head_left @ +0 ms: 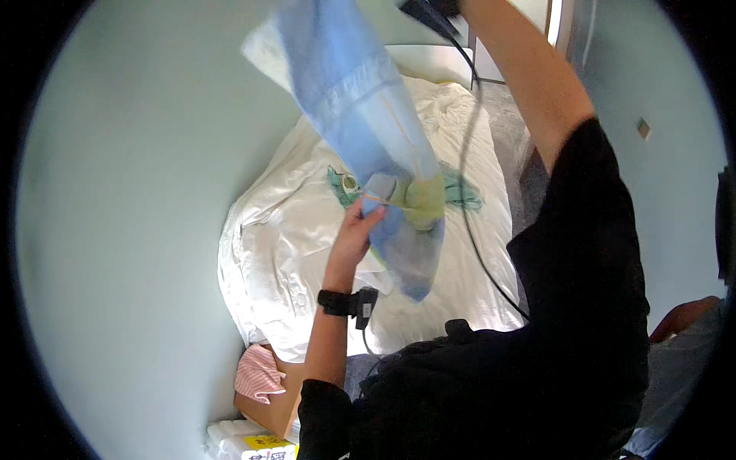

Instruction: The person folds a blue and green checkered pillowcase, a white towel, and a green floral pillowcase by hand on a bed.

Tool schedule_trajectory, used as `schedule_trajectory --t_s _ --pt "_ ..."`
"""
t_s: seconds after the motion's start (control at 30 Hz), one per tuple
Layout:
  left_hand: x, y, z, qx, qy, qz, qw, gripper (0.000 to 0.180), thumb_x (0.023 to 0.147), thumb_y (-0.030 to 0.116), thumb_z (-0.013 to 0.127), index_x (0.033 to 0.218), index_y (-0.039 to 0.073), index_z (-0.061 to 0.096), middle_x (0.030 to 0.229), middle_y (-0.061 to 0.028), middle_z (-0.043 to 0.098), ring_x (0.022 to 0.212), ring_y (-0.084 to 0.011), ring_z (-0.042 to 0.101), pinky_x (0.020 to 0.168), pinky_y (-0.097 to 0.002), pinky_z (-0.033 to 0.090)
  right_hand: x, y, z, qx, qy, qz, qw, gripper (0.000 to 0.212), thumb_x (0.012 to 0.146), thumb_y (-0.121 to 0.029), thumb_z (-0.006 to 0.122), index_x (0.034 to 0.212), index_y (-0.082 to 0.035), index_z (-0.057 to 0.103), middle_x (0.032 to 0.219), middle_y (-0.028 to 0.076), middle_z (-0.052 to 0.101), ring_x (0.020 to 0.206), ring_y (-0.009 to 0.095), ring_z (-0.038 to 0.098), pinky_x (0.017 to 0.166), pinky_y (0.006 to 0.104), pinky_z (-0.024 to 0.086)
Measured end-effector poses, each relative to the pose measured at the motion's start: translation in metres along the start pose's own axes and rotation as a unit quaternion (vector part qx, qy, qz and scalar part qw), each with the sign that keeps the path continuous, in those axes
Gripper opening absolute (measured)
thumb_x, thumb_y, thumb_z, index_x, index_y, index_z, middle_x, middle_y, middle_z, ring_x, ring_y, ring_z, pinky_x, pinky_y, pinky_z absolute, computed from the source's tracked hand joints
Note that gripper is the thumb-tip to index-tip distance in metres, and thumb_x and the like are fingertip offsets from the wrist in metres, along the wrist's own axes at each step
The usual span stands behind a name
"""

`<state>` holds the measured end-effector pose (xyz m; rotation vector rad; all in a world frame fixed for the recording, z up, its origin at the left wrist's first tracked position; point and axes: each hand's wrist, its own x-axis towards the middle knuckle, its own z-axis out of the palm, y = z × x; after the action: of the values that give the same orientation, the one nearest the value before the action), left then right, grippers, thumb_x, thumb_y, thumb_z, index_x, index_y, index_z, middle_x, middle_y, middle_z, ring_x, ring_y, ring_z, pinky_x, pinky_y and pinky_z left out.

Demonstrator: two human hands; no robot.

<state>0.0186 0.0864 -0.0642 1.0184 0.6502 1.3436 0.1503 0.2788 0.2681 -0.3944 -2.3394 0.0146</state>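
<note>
A long light-blue cloth (360, 107) with pale and yellow-green patches hangs in front of me, from the upper edge down over the bed. My left hand (359, 232) grips it near its lower part, fingers closed on the fabric. The cloth is loose and slightly blurred, and I cannot tell whether it is a towel or a garment. My right arm reaches up to the top edge, where only the wrist with its black strapped device (431, 17) shows; the hand is cut off. Behind the cloth, a green cloth item (462, 189) lies on the bed, partly hidden.
A bed with rumpled white bedding (268, 253) fills the middle, along the left wall. Below it, a pink striped cloth (259, 374) lies on a brown box (268, 410), beside wrapped white packs (234, 438). A black cable (474, 230) trails by my right side. Another person's arm (682, 318) shows at right.
</note>
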Motion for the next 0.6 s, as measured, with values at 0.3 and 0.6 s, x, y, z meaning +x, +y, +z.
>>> schedule_trajectory --t_s 0.3,0.6 --pt "-0.007 0.065 0.04 -0.049 0.085 0.092 0.991 0.041 0.084 0.023 0.041 0.121 0.007 0.032 0.109 -0.0032 0.046 0.098 -0.0138 0.046 0.084 -0.0248 0.036 -0.249 -0.094 0.156 0.331 -0.044 0.124 0.934 0.029 0.076 -0.024 0.057 0.098 -0.006 0.055 0.092 0.007 0.053 0.079 0.014 0.05 0.069 0.0265 0.042" --pt "0.035 0.059 0.012 -0.145 -0.024 0.153 0.977 0.045 0.07 0.005 0.041 0.115 0.006 0.038 0.102 -0.0066 0.049 0.093 -0.0174 0.047 0.085 -0.0288 0.037 -0.277 -0.138 0.193 0.092 0.19 0.195 0.958 0.037 0.065 -0.011 0.064 0.099 -0.004 0.05 0.104 0.01 0.046 0.092 0.02 0.049 0.068 0.0276 0.044"
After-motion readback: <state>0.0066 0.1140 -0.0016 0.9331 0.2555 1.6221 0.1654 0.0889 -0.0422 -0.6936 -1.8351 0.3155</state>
